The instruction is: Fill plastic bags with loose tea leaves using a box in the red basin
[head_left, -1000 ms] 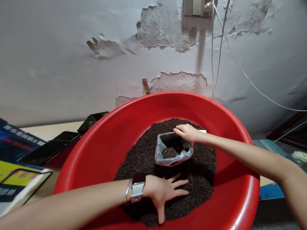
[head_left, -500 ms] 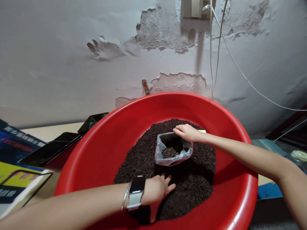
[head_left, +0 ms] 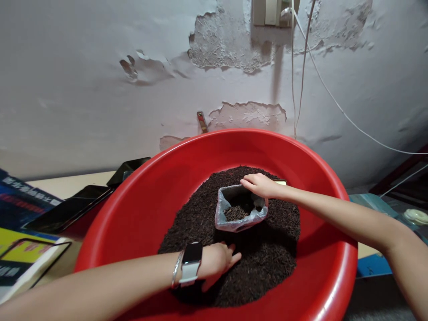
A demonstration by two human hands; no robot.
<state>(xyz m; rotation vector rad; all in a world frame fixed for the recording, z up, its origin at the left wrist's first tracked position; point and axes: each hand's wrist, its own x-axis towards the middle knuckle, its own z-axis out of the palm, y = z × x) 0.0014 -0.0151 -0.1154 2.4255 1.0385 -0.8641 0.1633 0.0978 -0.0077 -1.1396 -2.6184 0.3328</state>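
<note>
A wide red plastic basin (head_left: 133, 223) holds a heap of dark loose bits that look like tea leaves (head_left: 267, 267). My right hand (head_left: 259, 183) is closed over the far rim of a small box lined with a clear plastic bag (head_left: 240, 223). Some of the same dark leaves lie inside the box, which is tilted toward me over the heap. Just in front of it, my left hand (head_left: 216, 263) presses palm down into the leaves. One finger is stretched out; other fingertips are partly buried or hidden.
Dark trays (head_left: 67, 209) and printed packages (head_left: 23, 196) stand left of the basin. Behind it rises a peeling wall (head_left: 83, 89) with a socket (head_left: 272, 11) and hanging cables (head_left: 329, 91). A blue box (head_left: 374, 266) and a teal item (head_left: 372, 203) lie to the right.
My left hand's thumb has drawn in toward the fingers, and the fingers have come closer together in the leaves. My right hand and the lined box stay almost where they were.
</note>
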